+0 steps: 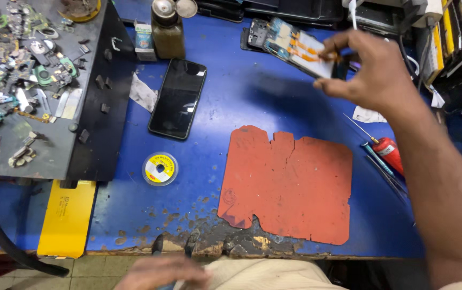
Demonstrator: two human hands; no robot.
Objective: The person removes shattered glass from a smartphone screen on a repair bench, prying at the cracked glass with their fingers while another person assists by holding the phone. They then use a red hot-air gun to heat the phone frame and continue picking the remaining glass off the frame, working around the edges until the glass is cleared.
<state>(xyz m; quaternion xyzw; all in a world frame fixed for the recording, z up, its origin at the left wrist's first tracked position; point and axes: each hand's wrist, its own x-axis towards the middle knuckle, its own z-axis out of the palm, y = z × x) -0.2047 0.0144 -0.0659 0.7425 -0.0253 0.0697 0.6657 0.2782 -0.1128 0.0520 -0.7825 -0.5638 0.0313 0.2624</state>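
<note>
In the upper right of the frame, the right hand (pixel 373 70) is pinching the opened phone (pixel 295 47); a gentle edge grip seems best. The left hand (pixel 161 273), bottom centre, is blurred, so I cannot tell its fingers.

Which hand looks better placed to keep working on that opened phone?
Probably the right hand: it already pinches the opened phone above the table. The left hand is low at the near edge, blurred.
</note>
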